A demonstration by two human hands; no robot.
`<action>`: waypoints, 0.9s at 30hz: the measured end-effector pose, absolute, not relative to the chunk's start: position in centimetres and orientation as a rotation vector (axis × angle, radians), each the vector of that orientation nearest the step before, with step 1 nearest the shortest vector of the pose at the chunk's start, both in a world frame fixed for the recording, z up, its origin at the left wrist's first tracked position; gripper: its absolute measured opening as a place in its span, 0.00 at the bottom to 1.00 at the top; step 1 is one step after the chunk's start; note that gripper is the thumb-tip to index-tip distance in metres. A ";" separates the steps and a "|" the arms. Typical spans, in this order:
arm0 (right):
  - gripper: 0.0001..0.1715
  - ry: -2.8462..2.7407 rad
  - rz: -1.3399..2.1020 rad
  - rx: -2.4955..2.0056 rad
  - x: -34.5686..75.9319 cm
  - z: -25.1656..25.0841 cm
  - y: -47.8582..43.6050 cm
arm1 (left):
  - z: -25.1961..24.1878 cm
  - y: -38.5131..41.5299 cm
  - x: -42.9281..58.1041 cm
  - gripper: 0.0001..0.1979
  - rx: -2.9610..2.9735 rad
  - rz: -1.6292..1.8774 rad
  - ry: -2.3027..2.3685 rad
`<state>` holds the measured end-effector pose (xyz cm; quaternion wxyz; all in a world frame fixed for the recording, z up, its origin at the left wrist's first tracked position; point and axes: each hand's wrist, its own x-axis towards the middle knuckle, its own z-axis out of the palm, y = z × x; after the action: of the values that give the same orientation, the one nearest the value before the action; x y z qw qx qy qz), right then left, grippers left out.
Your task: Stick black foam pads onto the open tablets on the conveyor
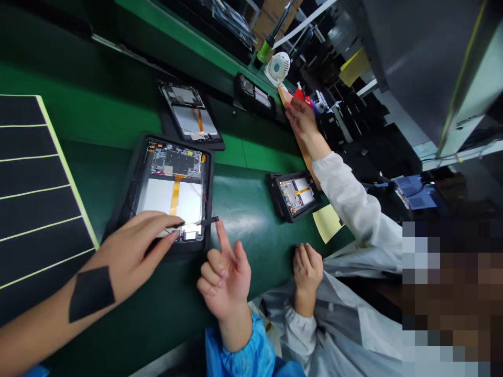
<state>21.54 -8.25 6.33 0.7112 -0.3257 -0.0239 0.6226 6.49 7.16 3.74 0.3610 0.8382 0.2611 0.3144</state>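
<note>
1. Two hands lie apart by the worktop's near edge: the left hand pinches a thin black tool in its fingertips, while the right hand, holding nothing visible, points its index finger just beside the tool's end.
2. Beneath the tool, toward the worktop's left end, lies an open tablet in a black frame. Its circuit board, pale panels and orange ribbon cable are bared, with no back cover on it. How far its connections are done, I cannot tell.
3. A co-worker's hand rests near the edge; their other hand reaches toward the far edge.
4. Farther along lie three more opened tablets, a yellow note and, beyond, a white desk fan.
</note>
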 end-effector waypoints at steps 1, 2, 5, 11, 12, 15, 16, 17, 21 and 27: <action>0.33 -0.049 1.380 -0.744 21.5 6.4 -8.2 | 3.5 6.7 6.5 0.22 2.210 0.805 0.636; 0.34 -0.048 1.381 -0.757 21.4 6.4 -8.2 | 3.2 6.3 6.5 0.22 2.249 0.806 0.614; 0.36 -0.059 1.388 -0.753 21.1 6.5 -8.1 | 2.5 5.8 6.7 0.22 2.340 0.797 0.573; 0.38 -0.089 1.380 -0.738 20.5 6.5 -7.8 | 1.8 6.6 7.3 0.20 2.424 0.723 0.554; 0.38 -0.093 1.379 -0.738 20.4 6.5 -7.7 | 1.9 6.8 7.5 0.20 2.433 0.726 0.544; 0.41 -0.098 1.386 -0.764 20.2 6.5 -7.7 | 2.3 7.2 8.2 0.19 2.439 0.756 0.549; 0.42 -0.100 1.390 -0.774 20.2 6.5 -7.7 | 2.4 7.3 8.3 0.19 2.437 0.763 0.561; 0.42 -0.103 1.395 -0.779 20.1 6.4 -7.8 | 2.5 7.3 8.4 0.18 2.434 0.765 0.580; 0.44 -0.122 1.409 -0.781 19.8 6.1 -7.8 | 3.0 7.2 8.6 0.16 2.430 0.805 0.585; 0.48 -0.127 1.437 -0.775 19.2 5.8 -7.5 | 2.6 6.8 8.1 0.15 2.428 0.782 0.562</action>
<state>19.25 -7.54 5.79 0.6831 -0.3458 -0.0566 0.6408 8.13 6.84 2.63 0.2619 0.8971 0.2076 0.2890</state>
